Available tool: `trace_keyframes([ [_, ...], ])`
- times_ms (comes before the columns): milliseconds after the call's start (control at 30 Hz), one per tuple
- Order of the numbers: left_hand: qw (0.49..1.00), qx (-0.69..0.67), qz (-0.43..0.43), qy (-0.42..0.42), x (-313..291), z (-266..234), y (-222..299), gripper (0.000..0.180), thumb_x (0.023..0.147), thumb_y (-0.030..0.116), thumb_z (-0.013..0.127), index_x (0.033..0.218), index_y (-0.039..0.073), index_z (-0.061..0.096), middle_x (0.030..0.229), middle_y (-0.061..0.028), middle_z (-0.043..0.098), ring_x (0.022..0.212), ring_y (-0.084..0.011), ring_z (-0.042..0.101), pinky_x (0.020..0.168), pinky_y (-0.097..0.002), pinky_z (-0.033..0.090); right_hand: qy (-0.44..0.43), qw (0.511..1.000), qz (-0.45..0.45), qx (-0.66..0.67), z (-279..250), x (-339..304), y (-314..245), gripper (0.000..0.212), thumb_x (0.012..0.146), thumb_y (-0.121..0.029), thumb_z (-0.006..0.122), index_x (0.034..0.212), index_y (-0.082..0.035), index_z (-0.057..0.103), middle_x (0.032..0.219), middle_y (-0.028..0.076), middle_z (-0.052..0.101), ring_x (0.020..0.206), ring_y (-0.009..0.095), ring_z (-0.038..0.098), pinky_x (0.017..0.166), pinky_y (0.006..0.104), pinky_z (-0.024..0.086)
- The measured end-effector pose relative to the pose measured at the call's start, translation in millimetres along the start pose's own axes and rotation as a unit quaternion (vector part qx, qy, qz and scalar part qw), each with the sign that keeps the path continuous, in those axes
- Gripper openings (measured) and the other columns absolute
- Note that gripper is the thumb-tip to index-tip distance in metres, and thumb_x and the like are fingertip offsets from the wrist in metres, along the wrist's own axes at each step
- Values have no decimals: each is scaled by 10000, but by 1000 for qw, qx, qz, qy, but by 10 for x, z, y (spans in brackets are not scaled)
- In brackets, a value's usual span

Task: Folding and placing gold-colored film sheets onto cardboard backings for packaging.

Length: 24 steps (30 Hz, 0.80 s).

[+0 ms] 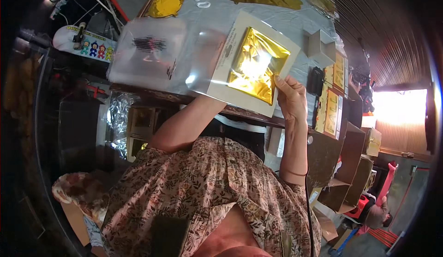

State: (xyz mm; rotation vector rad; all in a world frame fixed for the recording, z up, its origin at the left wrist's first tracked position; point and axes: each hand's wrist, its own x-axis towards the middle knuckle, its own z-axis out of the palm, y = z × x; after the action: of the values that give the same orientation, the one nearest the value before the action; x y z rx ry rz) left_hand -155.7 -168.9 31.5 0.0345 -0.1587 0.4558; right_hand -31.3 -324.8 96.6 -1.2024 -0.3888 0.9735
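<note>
A pale card frame [217, 84] with a window of shiny gold foil [254, 68] is held up tilted over the table. The fingers and thumb of my right hand [293, 95] pinch its lower right edge. My left forearm [191, 121] reaches behind the card frame. Clear plastic blurs what shows there, and the left fingers are hidden. To the left, a stack of clear plastic bags [143, 54] with dark print lies on the table.
Gold foil pieces [168, 2] and several white rings [203, 4] lie on the table's far side. A small open carton [321, 48], a black object [316, 80] and printed boxes [331, 111] stand right. Brown cartons [344, 183] and another person [376, 213] are further right.
</note>
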Motion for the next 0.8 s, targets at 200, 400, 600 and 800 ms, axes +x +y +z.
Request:
trace_keyframes([
  [200,1000,-7,-2,8,-10,-33,-35,596,1052,511,390,1432,63,490,1389,-164,555,1252,-335,554,1062,-511,463,1,999,-31,21,39,24,117,114,913,-47,712,1007,16,694,976,89,726,879,154,679,865,277,526],
  [400,1000,-16,-2,5,-44,-79,-69,581,1056,495,393,1442,68,476,1398,-157,546,1258,-324,549,1066,-500,462,28,998,16,61,90,-12,151,71,888,-29,734,932,-7,684,939,70,723,862,155,669,849,278,506],
  [600,1000,-17,14,-7,-57,-122,-26,568,1060,479,396,1453,73,462,1407,-150,537,1264,-313,544,1071,-489,461,34,991,-19,126,133,-41,285,72,872,-17,739,910,-32,680,1007,76,707,1014,150,608,1003,294,408],
  [800,1000,-19,20,-8,-145,-145,-46,556,1064,463,400,1463,78,448,1417,-143,527,1270,-303,539,1075,-478,460,68,988,-24,140,266,-61,342,137,876,-31,740,994,-14,673,1054,68,687,1087,158,582,1024,301,399],
])
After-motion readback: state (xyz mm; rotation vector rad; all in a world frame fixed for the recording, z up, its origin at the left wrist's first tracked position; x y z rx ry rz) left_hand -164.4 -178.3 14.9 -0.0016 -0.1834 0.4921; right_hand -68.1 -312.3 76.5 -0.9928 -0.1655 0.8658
